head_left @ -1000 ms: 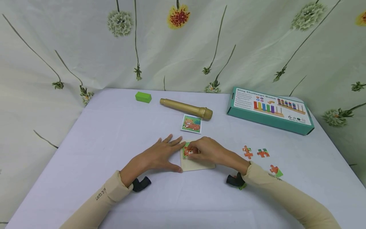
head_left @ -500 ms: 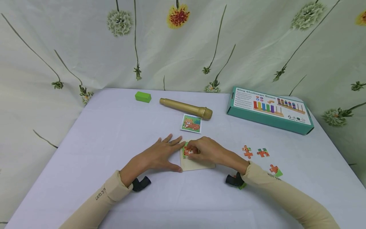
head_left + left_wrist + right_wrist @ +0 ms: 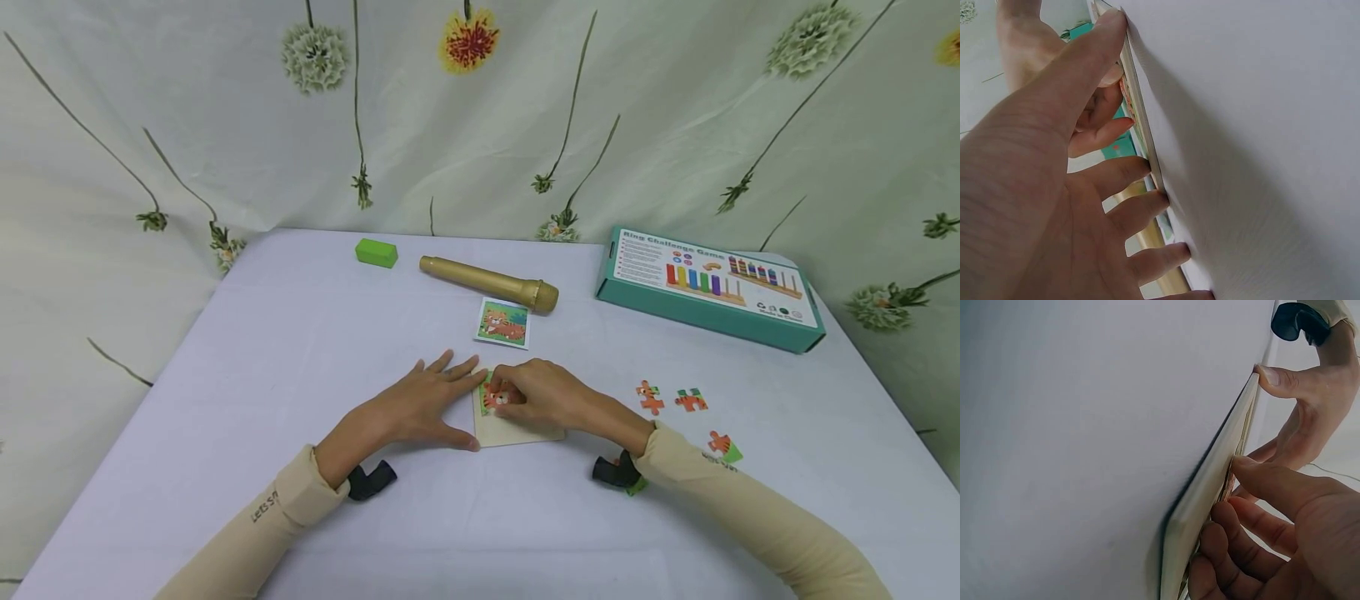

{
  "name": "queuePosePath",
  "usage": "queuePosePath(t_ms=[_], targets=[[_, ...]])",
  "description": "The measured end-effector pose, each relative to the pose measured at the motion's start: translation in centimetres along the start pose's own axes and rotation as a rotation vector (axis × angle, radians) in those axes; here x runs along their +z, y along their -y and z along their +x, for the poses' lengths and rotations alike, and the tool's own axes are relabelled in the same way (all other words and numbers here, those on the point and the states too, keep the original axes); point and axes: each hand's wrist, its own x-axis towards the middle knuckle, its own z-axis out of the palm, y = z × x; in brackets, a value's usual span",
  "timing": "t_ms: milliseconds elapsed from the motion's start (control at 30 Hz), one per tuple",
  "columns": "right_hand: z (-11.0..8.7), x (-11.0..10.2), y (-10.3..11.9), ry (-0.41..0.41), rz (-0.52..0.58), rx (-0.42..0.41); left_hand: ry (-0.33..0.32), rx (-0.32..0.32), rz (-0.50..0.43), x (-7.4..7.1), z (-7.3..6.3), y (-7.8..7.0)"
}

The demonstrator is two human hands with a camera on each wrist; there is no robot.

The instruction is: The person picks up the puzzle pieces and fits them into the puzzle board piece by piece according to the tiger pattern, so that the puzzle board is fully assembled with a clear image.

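Here, flat pale board [image 3: 517,432]
Left hand [image 3: 422,408] splayed at nine o'clock; right hand [image 3: 550,393] pinches puzzle piece [image 3: 497,399] (tiger-printed) near eleven

The board [image 3: 517,432] looks like smooth, matt wood, the tablecloth [image 3: 480,525] like matt cloth, and the box [image 3: 711,287] like smooth printed card.

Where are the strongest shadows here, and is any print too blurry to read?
Head view: the title on the teal box reads clearly, its smallest print doesn't. Left wrist: a broad, soft shadow crosses the white cloth beside the left hand. Right wrist: a narrow dark shadow edges the board.
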Motion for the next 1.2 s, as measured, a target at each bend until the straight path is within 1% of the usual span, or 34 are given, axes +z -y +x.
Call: queuePosePath(t_ms=[533, 867, 1200], targets=[[-0.05, 0.06, -0.07, -0.010, 0.027, 0.010, 0.009, -0.005, 0.011, -0.11, 0.03, -0.04], [0.04, 0.01, -0.28, -0.001, 0.047, 0.001, -0.003, 0.016, 0.000, -0.18, -0.02, -0.02], [-0.03, -0.18, -0.19, -0.002, 0.074, -0.005, 0.000, 0.005, -0.001, -0.16, -0.04, -0.10]])
